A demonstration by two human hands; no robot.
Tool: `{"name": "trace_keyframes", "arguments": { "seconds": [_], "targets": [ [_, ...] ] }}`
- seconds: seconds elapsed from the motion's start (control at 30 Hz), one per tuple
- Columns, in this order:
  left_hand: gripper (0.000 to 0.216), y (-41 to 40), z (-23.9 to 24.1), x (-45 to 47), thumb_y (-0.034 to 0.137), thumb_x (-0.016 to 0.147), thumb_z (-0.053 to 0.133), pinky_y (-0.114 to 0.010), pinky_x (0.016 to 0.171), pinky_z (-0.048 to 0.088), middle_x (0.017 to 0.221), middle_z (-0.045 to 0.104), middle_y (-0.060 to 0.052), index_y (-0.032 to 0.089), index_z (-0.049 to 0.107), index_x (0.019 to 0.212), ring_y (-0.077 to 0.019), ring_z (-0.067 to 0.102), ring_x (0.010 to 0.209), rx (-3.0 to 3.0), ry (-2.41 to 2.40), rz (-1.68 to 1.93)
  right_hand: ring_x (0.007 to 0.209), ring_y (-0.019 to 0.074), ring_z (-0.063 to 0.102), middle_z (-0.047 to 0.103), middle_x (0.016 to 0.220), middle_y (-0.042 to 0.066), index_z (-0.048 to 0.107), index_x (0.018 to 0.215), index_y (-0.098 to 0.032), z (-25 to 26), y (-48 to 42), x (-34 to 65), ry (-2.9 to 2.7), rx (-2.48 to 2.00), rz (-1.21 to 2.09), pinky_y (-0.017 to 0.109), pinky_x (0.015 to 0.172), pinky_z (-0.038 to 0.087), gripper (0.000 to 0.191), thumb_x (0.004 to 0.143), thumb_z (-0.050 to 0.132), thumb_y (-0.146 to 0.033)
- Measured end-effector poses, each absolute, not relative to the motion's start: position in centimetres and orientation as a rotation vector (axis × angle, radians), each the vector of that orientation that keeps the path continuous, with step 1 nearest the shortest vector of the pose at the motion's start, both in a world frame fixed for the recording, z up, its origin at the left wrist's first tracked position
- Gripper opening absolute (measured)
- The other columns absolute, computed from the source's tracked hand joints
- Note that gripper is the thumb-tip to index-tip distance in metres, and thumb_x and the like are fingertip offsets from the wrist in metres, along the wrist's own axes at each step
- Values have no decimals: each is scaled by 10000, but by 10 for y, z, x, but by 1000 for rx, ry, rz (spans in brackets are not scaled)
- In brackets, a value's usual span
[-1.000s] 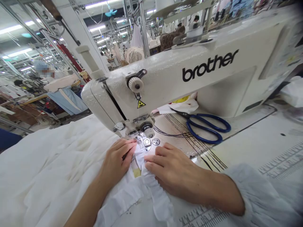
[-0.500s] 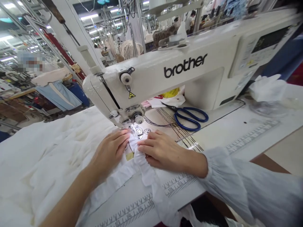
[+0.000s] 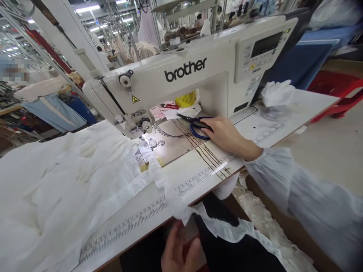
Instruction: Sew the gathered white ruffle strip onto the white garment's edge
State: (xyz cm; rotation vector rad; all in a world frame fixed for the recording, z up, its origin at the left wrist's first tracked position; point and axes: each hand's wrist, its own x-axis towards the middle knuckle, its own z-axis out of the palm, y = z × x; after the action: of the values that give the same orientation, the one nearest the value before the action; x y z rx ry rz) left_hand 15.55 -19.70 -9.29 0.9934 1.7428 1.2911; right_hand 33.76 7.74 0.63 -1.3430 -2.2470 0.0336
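My right hand (image 3: 227,136) is closed over the handles of the blue-handled scissors (image 3: 193,120), which lie on the sewing machine bed with their blades pointing left. Below the table's front edge is my left hand (image 3: 181,249), palm up and fingers apart, its fingertips close to a white ruffled strip (image 3: 157,172). That strip runs from under the needle area of the white sewing machine (image 3: 147,75), across the table and over the edge. A large heap of white fabric (image 3: 56,181) spreads over the left of the table.
Dark threads (image 3: 207,156) lie across the table by printed ruler scales (image 3: 195,181). Under the machine arm are red thread snips (image 3: 170,106) and a yellow roll (image 3: 185,99). Crumpled white cloth (image 3: 278,92) sits at right, near a red stool (image 3: 334,90). People work in the background.
Both hands have left the fabric at the needle. My right hand has moved right onto the scissors; my left has dropped below the table edge. The view has shifted to the right.
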Motion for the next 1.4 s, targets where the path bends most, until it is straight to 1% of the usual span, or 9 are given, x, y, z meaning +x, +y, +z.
{"name": "trace_keyframes", "arguments": {
  "seconds": [0.13, 0.23, 0.33, 0.57, 0.73, 0.97, 1.23, 1.33, 1.4],
  "targets": [
    [612, -169, -94, 170, 417, 583, 860, -418, 1074, 427, 1224, 674, -131, 203, 672, 1125, -302, 573, 1222, 644, 1433, 1377, 964, 269, 642, 681, 1089, 123, 588, 1214, -105, 8, 68, 340, -2234, -1374, 87, 407, 846, 487, 354, 864, 578, -59],
    [512, -159, -75, 178, 554, 701, 736, -433, 1099, 382, 1197, 689, -135, 179, 725, 1050, -301, 576, 1216, 556, 1324, 1295, 982, 265, 647, 690, 1090, 109, 583, 1218, -105, 9, 58, 344, -2193, -1389, 122, 383, 859, 494, 411, 815, 575, -25],
    [509, -165, -58, 183, 618, 785, 610, -438, 1097, 373, 1038, 748, -132, 148, 770, 895, -300, 635, 1126, 417, 1394, 1296, 980, 256, 657, 701, 1087, 83, 598, 1199, -122, 8, 48, 355, -2155, -1403, 165, 338, 838, 513, 433, 776, 585, -30],
    [399, -196, -38, 170, 510, 715, 736, -256, 719, 572, 751, 767, -113, 119, 766, 786, -224, 730, 781, 123, 1438, 1456, 920, 280, 680, 706, 1081, 68, 629, 1156, -150, 2, 28, 373, -2094, -1375, 227, 381, 824, 532, 396, 761, 614, -130],
    [464, -202, -20, 157, 523, 684, 758, -178, 373, 418, 689, 746, -129, 80, 746, 821, -130, 603, 453, 149, 1456, 1542, 847, 314, 682, 719, 1009, 80, 661, 1104, -167, -6, 19, 378, -2081, -1336, 194, 448, 778, 528, 316, 813, 570, -250],
    [450, -202, -17, 132, 491, 691, 761, -172, 342, 382, 745, 754, -151, 82, 710, 873, -105, 555, 430, 90, 1483, 1599, 919, 303, 652, 713, 1003, 92, 683, 1051, -174, -14, 8, 379, -2086, -1256, 59, 434, 819, 513, 293, 883, 478, -300],
    [498, -207, -16, 124, 563, 691, 714, -175, 354, 374, 707, 746, -119, 95, 702, 860, -89, 508, 416, 188, 1660, 1630, 856, 325, 660, 723, 972, 96, 687, 1041, -183, -15, 14, 379, -2065, -1161, 8, 487, 767, 529, 243, 877, 534, -276],
    [593, -210, -14, 123, 650, 686, 671, -172, 335, 310, 609, 715, -80, 100, 723, 901, -57, 387, 363, 292, 1863, 1500, 1036, 329, 621, 683, 1135, 138, 686, 1037, -160, -8, -7, 376, -2021, -1024, 4, 505, 890, 487, 197, 904, 563, -238],
    [627, -211, -13, 121, 681, 685, 648, -178, 338, 298, 601, 709, -73, 104, 735, 913, -57, 362, 370, 361, 1987, 1427, 1111, 278, 593, 670, 1183, 114, 687, 1027, -175, -9, -38, 367, -2015, -887, 57, 449, 971, 450, 149, 899, 612, -187]
  ]
}}
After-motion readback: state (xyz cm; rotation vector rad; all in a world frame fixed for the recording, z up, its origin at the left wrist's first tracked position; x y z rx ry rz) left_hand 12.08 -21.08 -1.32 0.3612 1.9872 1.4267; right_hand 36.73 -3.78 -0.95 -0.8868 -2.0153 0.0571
